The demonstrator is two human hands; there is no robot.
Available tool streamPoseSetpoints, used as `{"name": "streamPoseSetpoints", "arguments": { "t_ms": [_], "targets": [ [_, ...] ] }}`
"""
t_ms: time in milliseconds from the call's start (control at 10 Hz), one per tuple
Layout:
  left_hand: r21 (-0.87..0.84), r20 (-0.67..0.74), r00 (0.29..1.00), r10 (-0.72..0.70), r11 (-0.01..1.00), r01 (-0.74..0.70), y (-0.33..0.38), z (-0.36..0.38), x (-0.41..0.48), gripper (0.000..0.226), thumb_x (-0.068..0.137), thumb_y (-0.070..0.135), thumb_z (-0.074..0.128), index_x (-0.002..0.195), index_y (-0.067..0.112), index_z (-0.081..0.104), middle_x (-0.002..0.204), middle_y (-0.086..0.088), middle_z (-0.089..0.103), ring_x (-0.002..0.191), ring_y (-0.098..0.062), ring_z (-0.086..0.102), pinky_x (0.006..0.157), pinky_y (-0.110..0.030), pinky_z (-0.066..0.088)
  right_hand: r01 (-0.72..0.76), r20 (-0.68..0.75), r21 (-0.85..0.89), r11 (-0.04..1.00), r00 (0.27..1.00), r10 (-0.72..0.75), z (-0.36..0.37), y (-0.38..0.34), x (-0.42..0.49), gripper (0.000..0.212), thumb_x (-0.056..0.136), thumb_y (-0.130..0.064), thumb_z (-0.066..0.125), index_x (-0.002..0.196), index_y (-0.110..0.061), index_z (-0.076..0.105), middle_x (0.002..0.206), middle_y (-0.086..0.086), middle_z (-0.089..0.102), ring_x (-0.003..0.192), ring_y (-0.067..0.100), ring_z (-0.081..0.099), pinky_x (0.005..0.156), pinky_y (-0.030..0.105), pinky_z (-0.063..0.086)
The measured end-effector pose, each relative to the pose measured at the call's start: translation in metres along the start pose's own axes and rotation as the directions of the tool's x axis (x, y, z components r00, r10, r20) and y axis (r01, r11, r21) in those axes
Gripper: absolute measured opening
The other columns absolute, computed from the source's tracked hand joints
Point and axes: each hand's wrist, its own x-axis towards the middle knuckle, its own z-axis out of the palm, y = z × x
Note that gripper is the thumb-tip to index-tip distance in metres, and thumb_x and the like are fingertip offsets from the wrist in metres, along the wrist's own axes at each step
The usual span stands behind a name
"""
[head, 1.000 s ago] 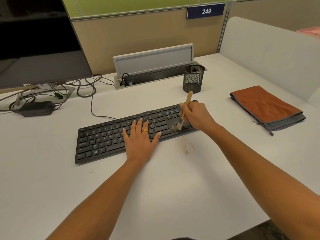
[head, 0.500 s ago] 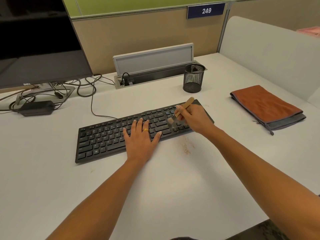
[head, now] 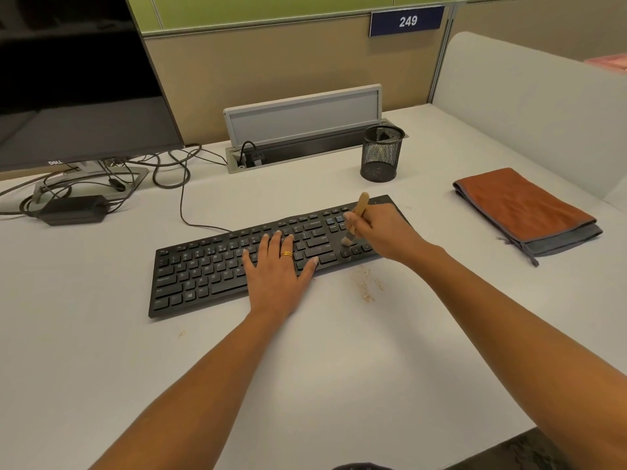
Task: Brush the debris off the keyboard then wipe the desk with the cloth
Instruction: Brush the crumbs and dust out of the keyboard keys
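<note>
A black keyboard (head: 210, 269) lies across the middle of the white desk (head: 339, 368). My left hand (head: 276, 273) rests flat on its middle keys, fingers straight, a gold ring on one finger. My right hand (head: 383, 232) grips a small wooden-handled brush (head: 356, 217) over the keyboard's right end, with the bristles down on the keys. Brown debris (head: 366, 286) is scattered on the desk just in front of the keyboard's right part. A folded orange and grey cloth (head: 522, 208) lies on the desk at the right, apart from both hands.
A black mesh pen cup (head: 381, 152) stands behind the keyboard. An open cable box (head: 302, 130) sits at the back. A monitor (head: 78, 79), its stand, cables and a power adapter (head: 73, 208) fill the left rear. A grey partition (head: 543, 106) borders the right side.
The brush has swung from leaning low to the left to more upright, its bristles now lower on the right-hand keys. My left hand has stayed on the keyboard.
</note>
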Motion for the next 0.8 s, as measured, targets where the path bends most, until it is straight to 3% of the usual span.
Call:
{"name": "streamPoseSetpoints", "arguments": {
  "t_ms": [100, 300, 400, 500, 600, 700, 800],
  "targets": [
    [0.005, 0.007, 1.0, 0.0, 1.0, 0.0, 0.0, 0.0, 0.0, 0.07, 0.094, 0.063, 0.024, 0.15, 0.021, 0.021, 0.159, 0.0, 0.016, 0.147, -0.018, 0.005, 0.116, -0.05, 0.004, -0.034, 0.041, 0.002, 0.999, 0.999, 0.034, 0.001, -0.002, -0.004, 0.037, 0.101, -0.024, 0.036, 0.074, -0.005, 0.054, 0.066, 0.0, 0.054, 0.064, 0.014, 0.051, 0.056, 0.024, 0.036],
    [0.002, 0.008, 1.0, 0.001, 1.0, -0.001, 0.0, -0.001, 0.0, 0.07, 0.094, 0.063, 0.024, 0.15, 0.022, 0.021, 0.159, 0.0, 0.016, 0.147, -0.018, 0.005, 0.116, -0.05, 0.004, -0.07, -0.177, 0.096, 0.993, 0.981, 0.086, 0.007, 0.004, -0.01, 0.043, 0.1, -0.029, 0.036, 0.086, 0.0, 0.065, 0.075, 0.008, 0.061, 0.067, 0.016, 0.054, 0.067, 0.029, 0.043],
    [-0.006, 0.003, 1.0, -0.002, 1.0, 0.002, 0.0, 0.0, 0.0, 0.07, 0.094, 0.063, 0.025, 0.15, 0.021, 0.022, 0.158, 0.0, 0.017, 0.147, -0.018, 0.006, 0.116, -0.05, 0.004, -0.082, -0.122, 0.081, 0.993, 0.988, 0.092, 0.009, 0.004, -0.011, 0.044, 0.101, -0.028, 0.036, 0.085, 0.002, 0.064, 0.069, 0.004, 0.059, 0.064, 0.016, 0.055, 0.064, 0.028, 0.046],
    [-0.003, 0.005, 1.0, -0.002, 1.0, 0.002, 0.0, 0.0, 0.0, 0.07, 0.094, 0.063, 0.025, 0.15, 0.022, 0.022, 0.158, 0.0, 0.017, 0.147, -0.018, 0.006, 0.116, -0.05, 0.003, -0.068, -0.196, 0.171, 0.983, 0.975, 0.101, 0.01, -0.001, -0.009, 0.042, 0.1, -0.026, 0.038, 0.086, 0.002, 0.065, 0.069, 0.003, 0.059, 0.059, 0.009, 0.053, 0.06, 0.02, 0.044],
    [0.004, 0.006, 1.0, -0.004, 1.0, 0.004, 0.0, 0.0, 0.0, 0.07, 0.094, 0.063, 0.024, 0.15, 0.021, 0.021, 0.159, 0.0, 0.017, 0.147, -0.018, 0.005, 0.116, -0.05, 0.003, -0.047, -0.215, 0.132, 0.99, 0.974, 0.075, 0.017, -0.003, -0.008, 0.042, 0.1, -0.027, 0.039, 0.086, 0.001, 0.067, 0.074, 0.009, 0.065, 0.066, 0.015, 0.058, 0.064, 0.022, 0.043],
    [0.006, 0.009, 1.0, -0.004, 1.0, 0.004, 0.001, 0.0, -0.001, 0.07, 0.094, 0.063, 0.024, 0.151, 0.021, 0.021, 0.159, 0.0, 0.017, 0.147, -0.018, 0.005, 0.116, -0.05, 0.004, -0.054, -0.152, 0.023, 0.998, 0.987, 0.057, 0.025, -0.005, -0.01, 0.047, 0.101, -0.027, 0.036, 0.084, 0.006, 0.064, 0.079, 0.016, 0.067, 0.07, 0.023, 0.06, 0.069, 0.032, 0.045],
    [-0.003, 0.002, 1.0, -0.002, 1.0, 0.002, 0.0, 0.0, -0.001, 0.07, 0.094, 0.062, 0.025, 0.15, 0.021, 0.022, 0.158, 0.0, 0.017, 0.147, -0.018, 0.006, 0.116, -0.05, 0.004, -0.073, -0.105, -0.048, 0.996, 0.992, 0.067, 0.023, -0.009, -0.005, 0.043, 0.101, -0.025, 0.034, 0.08, 0.002, 0.059, 0.082, 0.018, 0.067, 0.071, 0.027, 0.06, 0.066, 0.032, 0.045]
  ]
}}
